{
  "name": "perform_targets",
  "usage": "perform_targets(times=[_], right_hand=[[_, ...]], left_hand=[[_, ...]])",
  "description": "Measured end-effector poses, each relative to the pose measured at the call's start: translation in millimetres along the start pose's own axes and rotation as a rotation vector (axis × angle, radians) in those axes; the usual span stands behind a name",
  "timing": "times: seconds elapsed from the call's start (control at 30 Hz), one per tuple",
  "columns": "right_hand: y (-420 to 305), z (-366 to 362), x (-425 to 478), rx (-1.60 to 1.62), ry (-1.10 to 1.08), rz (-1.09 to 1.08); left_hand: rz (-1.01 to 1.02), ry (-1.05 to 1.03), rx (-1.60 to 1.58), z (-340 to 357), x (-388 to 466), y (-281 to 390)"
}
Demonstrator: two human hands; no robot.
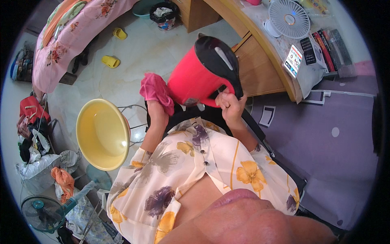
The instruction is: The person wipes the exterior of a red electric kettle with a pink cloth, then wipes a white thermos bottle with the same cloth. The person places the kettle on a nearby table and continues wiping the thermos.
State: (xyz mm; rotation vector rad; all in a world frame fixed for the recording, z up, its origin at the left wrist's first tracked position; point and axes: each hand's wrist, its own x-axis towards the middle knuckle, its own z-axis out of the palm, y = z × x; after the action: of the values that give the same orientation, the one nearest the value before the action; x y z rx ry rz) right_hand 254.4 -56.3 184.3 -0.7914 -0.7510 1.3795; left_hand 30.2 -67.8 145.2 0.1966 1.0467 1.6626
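A red electric kettle [195, 74] with a black lid [214, 55] is tilted above my lap, its top turned away from me and to the right. My right hand [230, 105] grips the red and black handle. In my left hand [158, 111] is a pink cloth [155, 91], bunched over the fingers and mostly hiding them. The cloth lies close beside the kettle's lower body; whether it touches the wall there I cannot tell. A yellow basin [103, 134] stands to my left on a wire stand [135, 122].
A wooden desk [265, 67] at the right holds a white fan [289, 19], a lit phone [293, 61] and books [326, 50]. Yellow slippers [110, 61] and a lined bin [164, 18] are on the floor. A pink-covered bed [73, 33] stands far left, a floor fan [42, 213] near left.
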Motion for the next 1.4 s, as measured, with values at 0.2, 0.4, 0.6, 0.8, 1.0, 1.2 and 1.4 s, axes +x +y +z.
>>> perform_targets(times=[0.2,0.4,0.6,0.8,1.0,1.2,1.4], right_hand=[[4,13,-12,-0.055,0.008,0.089],[0,17,-7,-0.063,0.054,0.118],[-3,21,-22,-0.071,-0.008,0.135],[7,22,-8,-0.030,-0.056,0.158],[8,44,12,-0.291,0.030,0.154],[10,66,37,-0.273,-0.066,0.242],[8,85,101,-0.378,-0.074,0.228]], left_hand=[[0.557,-0.397,0.595,39,-10,0],[1.125,-0.571,1.117,28,-32,-29],[0.601,-0.400,0.729,38,-4,-8],[1.051,-0.355,0.912,39,-20,-8],[1.237,-0.553,1.154,21,2,-14],[0.706,-0.365,0.691,36,51,9],[1.191,-0.589,1.218,32,53,9]])
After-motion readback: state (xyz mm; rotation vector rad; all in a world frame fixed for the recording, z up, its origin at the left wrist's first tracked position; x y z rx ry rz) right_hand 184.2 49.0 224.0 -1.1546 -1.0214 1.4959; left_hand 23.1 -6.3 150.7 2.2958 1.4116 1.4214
